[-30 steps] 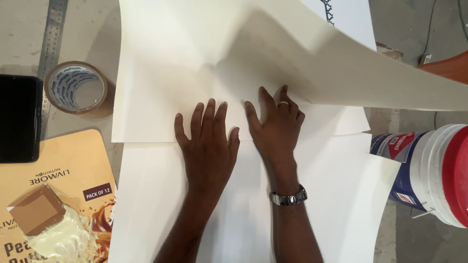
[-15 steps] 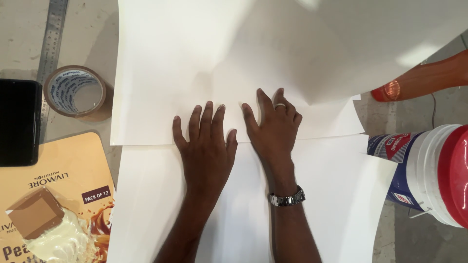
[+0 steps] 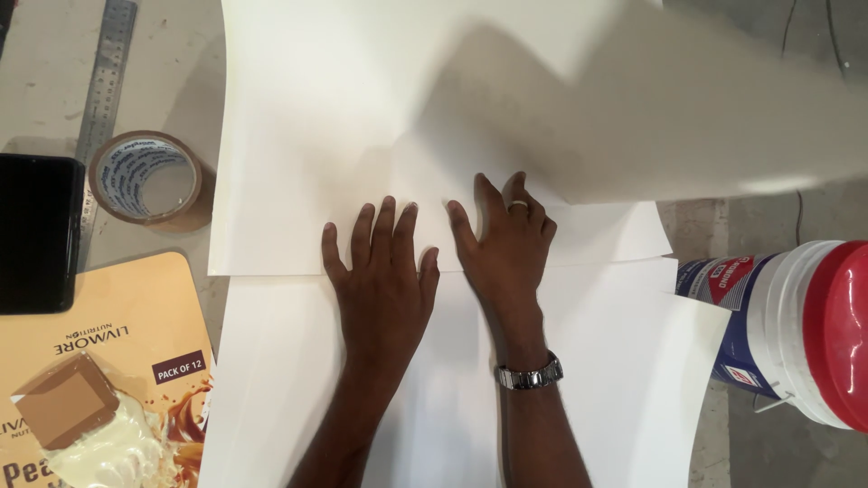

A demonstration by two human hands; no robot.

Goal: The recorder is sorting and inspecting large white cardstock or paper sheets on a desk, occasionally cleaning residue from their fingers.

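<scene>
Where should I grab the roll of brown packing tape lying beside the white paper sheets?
Take the roll of brown packing tape from above, with a grip across its ring wall. It lies flat with its open core up, so fingers could probably drop into the hole and the thumb pinch from outside.

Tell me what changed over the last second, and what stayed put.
The lifted white sheet swung lower across the upper right, now hiding the arm seen there earlier and covering the right hand's fingertips. Nothing was gripped or released. Both hands, the left hand too, stay flat; tape roll and bucket unmoved.

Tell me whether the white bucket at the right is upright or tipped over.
Tipped over. The white bucket lies on its side on the floor, its red lid facing sideways toward the right edge instead of upward.
</scene>
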